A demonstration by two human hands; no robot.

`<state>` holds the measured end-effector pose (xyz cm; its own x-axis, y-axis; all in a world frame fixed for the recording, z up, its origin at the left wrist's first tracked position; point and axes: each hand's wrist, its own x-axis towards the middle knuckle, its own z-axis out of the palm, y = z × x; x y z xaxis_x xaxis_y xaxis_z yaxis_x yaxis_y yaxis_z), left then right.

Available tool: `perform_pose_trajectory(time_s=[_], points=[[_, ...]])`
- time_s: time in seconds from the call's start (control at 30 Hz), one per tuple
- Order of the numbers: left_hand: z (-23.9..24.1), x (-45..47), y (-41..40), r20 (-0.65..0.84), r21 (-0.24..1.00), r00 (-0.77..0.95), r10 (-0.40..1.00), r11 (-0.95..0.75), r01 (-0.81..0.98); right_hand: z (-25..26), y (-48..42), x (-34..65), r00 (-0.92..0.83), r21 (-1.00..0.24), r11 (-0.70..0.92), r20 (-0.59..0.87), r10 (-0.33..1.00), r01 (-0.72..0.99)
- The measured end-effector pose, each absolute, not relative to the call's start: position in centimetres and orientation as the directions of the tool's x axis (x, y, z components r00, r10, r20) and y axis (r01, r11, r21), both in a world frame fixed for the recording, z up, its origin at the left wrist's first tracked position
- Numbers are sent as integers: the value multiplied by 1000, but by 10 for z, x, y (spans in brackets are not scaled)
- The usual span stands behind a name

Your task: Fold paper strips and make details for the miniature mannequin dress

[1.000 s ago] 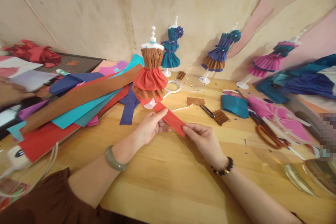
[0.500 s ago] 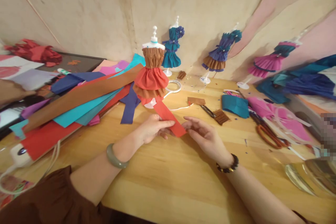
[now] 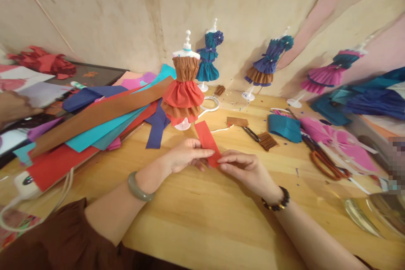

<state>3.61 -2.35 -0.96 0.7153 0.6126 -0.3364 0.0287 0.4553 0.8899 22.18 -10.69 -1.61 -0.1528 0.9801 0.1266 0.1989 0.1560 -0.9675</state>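
Observation:
A short red crepe paper strip (image 3: 207,139) is pinched between the thumb and fingers of my left hand (image 3: 189,155). My right hand (image 3: 242,168) has thumb and fingertips closed on the strip's lower right edge. Just behind the strip stands a small dress form (image 3: 186,54) wearing a brown gathered bodice and a red and brown ruffled skirt (image 3: 183,95). To the right of it lie a flat brown paper piece (image 3: 237,121), a dark-handled tool (image 3: 251,133) and a pleated brown piece (image 3: 268,141).
Long coloured paper strips (image 3: 104,114) are heaped at left. Three more dressed forms, one teal (image 3: 208,57), stand along the wall. Orange-handled scissors (image 3: 325,164) and pink paper (image 3: 341,143) lie at right, near a glass container (image 3: 370,215). Another person's hand (image 3: 14,109) shows at far left.
My right hand's fingers have closed onto the red strip's edge. The strip has turned slightly more upright. Another person's hand has come further into view at the left.

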Motion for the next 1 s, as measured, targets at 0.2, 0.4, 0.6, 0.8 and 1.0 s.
perform_pose_trajectory(time_s=[0.2, 0.4, 0.6, 0.8, 1.0], points=[[-16, 36, -23, -276, 913, 732, 622, 409, -3, -15, -106, 222, -81, -984, 94, 82, 993, 149], [-14, 37, -28, -251, 914, 751, 611, 406, -25, -13, -104, 219, -19, -985, 68, 66, 998, 161], [-16, 38, -30, -229, 928, 767, 599, 372, -13, -14, -104, 217, -52, -974, 126, 118, 992, 191], [-14, 38, -28, -270, 929, 740, 616, 370, 32, -20, -102, 220, -7, -982, 51, 50, 999, 180], [-15, 40, -28, -280, 936, 731, 623, 345, 65, -24, -102, 218, 41, -991, -53, -48, 998, 124]])
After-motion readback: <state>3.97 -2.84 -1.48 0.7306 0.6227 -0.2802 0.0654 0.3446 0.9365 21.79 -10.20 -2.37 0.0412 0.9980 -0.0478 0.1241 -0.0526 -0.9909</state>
